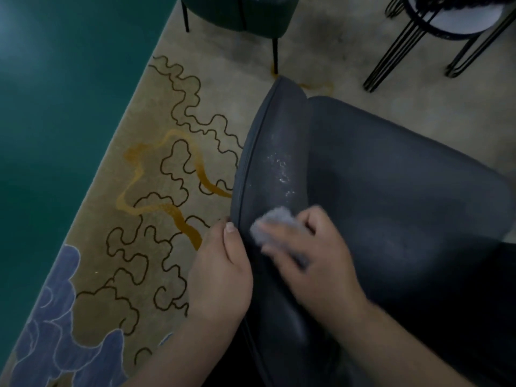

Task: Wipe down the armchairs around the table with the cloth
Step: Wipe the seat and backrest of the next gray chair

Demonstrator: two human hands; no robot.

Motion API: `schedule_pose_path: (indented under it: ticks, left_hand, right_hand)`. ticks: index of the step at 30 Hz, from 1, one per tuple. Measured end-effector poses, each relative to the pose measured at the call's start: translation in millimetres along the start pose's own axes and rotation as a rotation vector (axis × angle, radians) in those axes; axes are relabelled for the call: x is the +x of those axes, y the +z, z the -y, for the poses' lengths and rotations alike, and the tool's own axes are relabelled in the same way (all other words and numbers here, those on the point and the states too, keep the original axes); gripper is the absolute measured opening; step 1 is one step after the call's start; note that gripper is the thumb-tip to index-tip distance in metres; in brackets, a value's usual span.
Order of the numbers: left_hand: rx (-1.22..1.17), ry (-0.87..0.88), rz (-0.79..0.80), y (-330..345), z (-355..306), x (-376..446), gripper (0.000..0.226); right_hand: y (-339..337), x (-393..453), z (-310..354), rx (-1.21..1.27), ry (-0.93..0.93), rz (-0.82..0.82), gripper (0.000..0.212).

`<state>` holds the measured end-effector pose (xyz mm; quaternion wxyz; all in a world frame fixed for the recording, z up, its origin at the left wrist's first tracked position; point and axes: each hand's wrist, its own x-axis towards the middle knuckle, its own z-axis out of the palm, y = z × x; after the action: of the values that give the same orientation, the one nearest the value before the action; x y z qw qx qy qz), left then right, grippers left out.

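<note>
A dark grey armchair (391,196) fills the right half of the view, seen from above. Wet streaks glisten on the inner face of its left arm (279,166). My right hand (310,247) grips a bunched grey cloth (275,222) and presses it against that inner face, just below the wet patch; the hand is blurred. My left hand (223,269) holds the outer edge of the same arm, thumb on the piped seam, fingers hidden behind the edge.
A second, dark green armchair (240,15) stands at the top centre on thin black legs. A round table with black wire legs (435,34) is at the top right. A patterned beige rug (156,191) lies beneath, with green floor (55,107) on the left.
</note>
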<state>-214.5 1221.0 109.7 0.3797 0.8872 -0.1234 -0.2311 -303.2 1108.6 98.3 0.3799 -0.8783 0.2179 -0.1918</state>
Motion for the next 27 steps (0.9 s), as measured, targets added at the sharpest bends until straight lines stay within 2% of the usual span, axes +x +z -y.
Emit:
schedule_pose_path:
  ticks: [2,8,11,13,19,24,27]
  left_hand:
    - [-0.012,0.016,0.016,-1.3,0.5,8.4,0.035]
    - [-0.004,0.097,0.092,-4.8,-4.3,32.7,0.034]
    - [-0.006,0.132,0.115,-2.2,-7.8,47.8,0.043]
    - [-0.018,0.125,0.118,0.5,-8.8,52.9,0.049]
    - [-0.077,0.092,0.102,-0.6,-12.6,51.8,0.034]
    - [-0.082,0.079,0.101,0.0,-11.6,51.9,0.032]
    - [-0.058,0.094,0.093,0.7,-12.7,53.0,0.033]
  right_hand:
    - [8.6,-7.6,2.9,-0.046,-0.021,0.01,0.033]
    - [14.9,43.5,-9.2,-0.062,0.13,-0.163,0.031]
    - [17.4,10.3,3.2,-0.049,0.028,-0.109,0.03]
    - [19.1,10.6,1.6,-0.05,0.023,-0.086,0.032]
    - [21.1,99.9,-19.4,-0.001,0.192,-0.182,0.028]
    - [17.6,47.3,-9.8,-0.009,0.079,-0.08,0.032]
    - [17.7,62.6,-13.8,-0.024,0.072,-0.067,0.03]
